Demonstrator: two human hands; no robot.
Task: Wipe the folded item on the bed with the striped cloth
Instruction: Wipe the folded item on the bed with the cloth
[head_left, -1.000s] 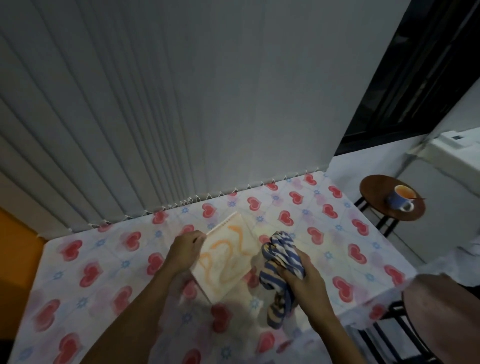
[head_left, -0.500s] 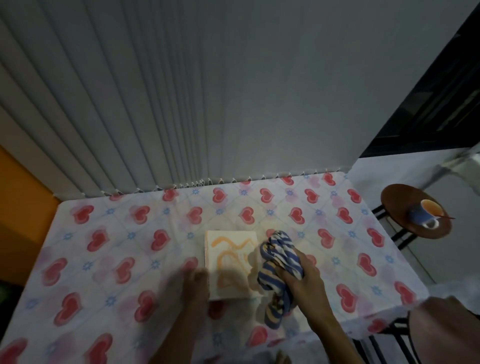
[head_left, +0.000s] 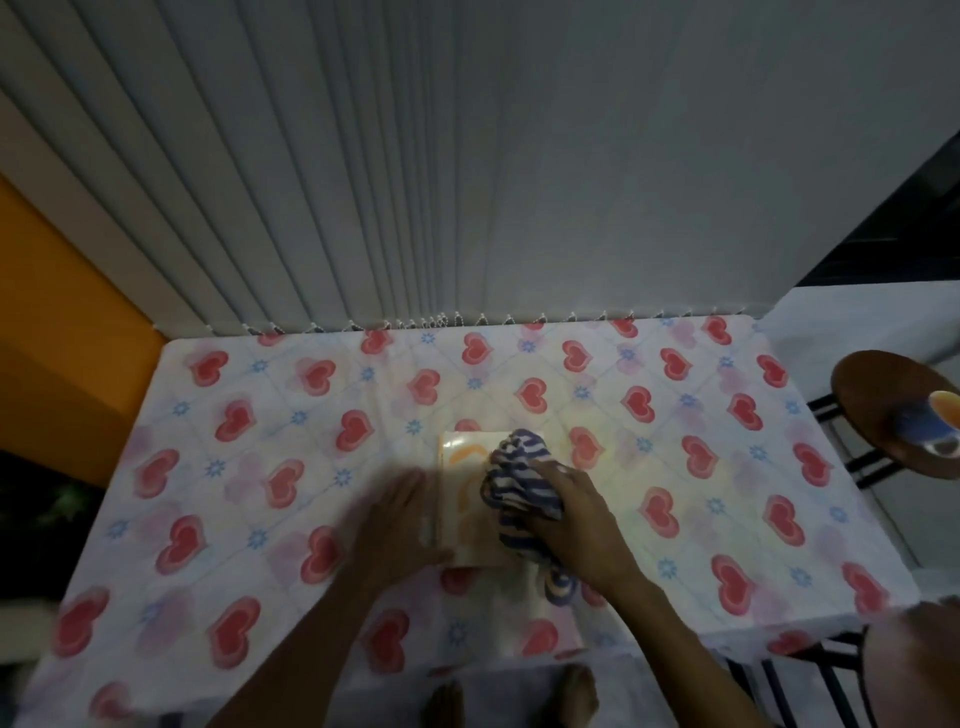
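Note:
A folded cream item (head_left: 462, 467) with orange markings lies flat on the heart-patterned bed (head_left: 260, 415), near its front edge. My right hand (head_left: 576, 514) grips the bunched blue-and-white striped cloth (head_left: 519, 478) and presses it on the right half of the item. A tail of the cloth hangs toward the front. My left hand (head_left: 400, 525) rests flat against the item's left edge, fingers spread and blurred by motion.
A white pleated curtain (head_left: 467, 182) hangs along the bed's far side. An orange wall (head_left: 57, 322) is at the left. A round wooden stool (head_left: 883, 410) with a blue cup (head_left: 935, 426) stands at the right. My bare feet (head_left: 519, 696) show below the bed's front edge.
My left hand laid the tilted item flat on the bed and now steadies its left edge. My right hand brought the striped cloth leftward onto the item.

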